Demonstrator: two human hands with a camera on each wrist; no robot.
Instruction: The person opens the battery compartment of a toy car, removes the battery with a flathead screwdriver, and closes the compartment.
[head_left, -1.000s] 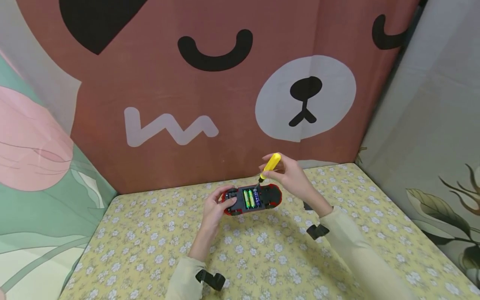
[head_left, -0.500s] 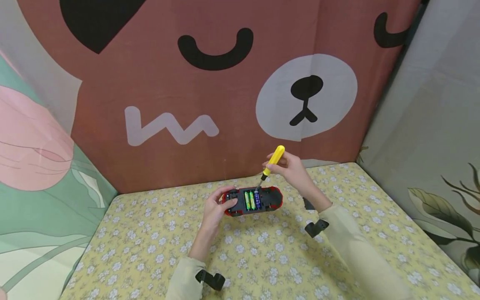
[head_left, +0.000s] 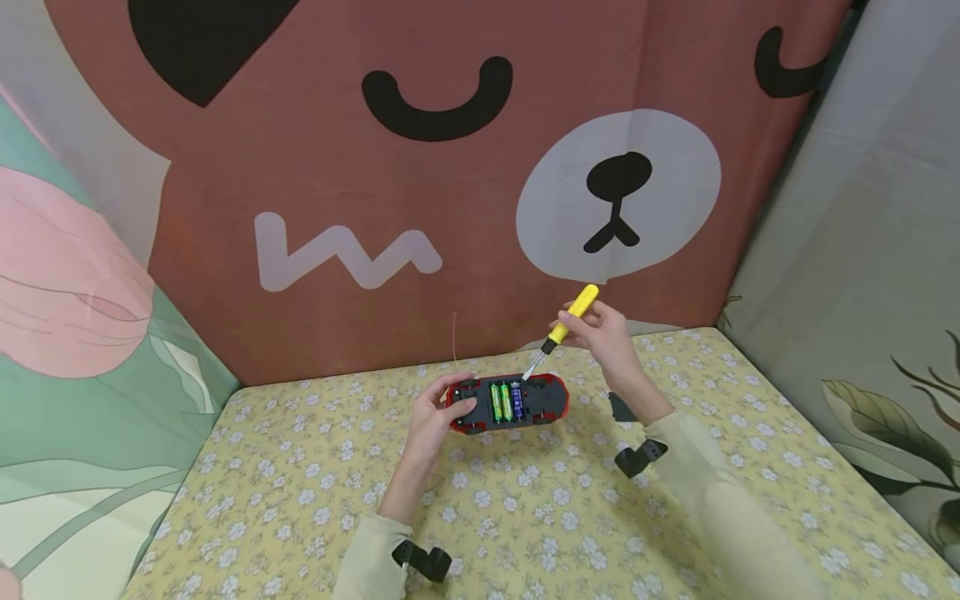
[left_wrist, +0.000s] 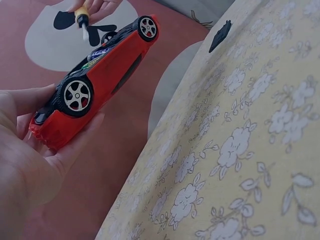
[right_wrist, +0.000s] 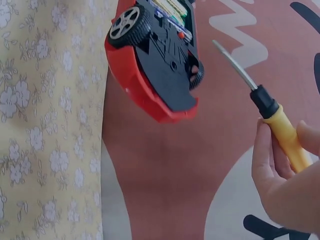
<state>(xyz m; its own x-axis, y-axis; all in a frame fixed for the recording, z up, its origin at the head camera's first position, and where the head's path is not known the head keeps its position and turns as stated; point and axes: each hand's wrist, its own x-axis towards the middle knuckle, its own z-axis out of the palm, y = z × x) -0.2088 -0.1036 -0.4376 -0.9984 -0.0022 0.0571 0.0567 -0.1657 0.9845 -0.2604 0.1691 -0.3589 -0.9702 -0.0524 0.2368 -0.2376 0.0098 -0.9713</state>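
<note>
My left hand (head_left: 429, 417) grips the left end of a red toy car (head_left: 536, 402), thumb on its black underside. The car is held upside down above the table, its battery compartment uncovered. Two green batteries (head_left: 501, 402) and a blue battery (head_left: 517, 400) lie side by side in it. Between thumb and fingers, my right hand (head_left: 609, 340) pinches the yellow handle of a screwdriver (head_left: 576, 312). In the right wrist view, the screwdriver's metal shaft (right_wrist: 235, 66) points towards the car, with a gap between its tip and the car.
A small flat black plastic piece (head_left: 621, 407) lies on the flowered tablecloth (head_left: 480, 517), below my right wrist. Behind the table hangs a brown curtain (head_left: 360, 333) with a bear print. A thin pale line (head_left: 454, 342) rises from near the car's left end.
My right hand has drawn the screwdriver up and to the right, its tip leaving the blue battery's end. My left hand and the car have stayed nearly still.
</note>
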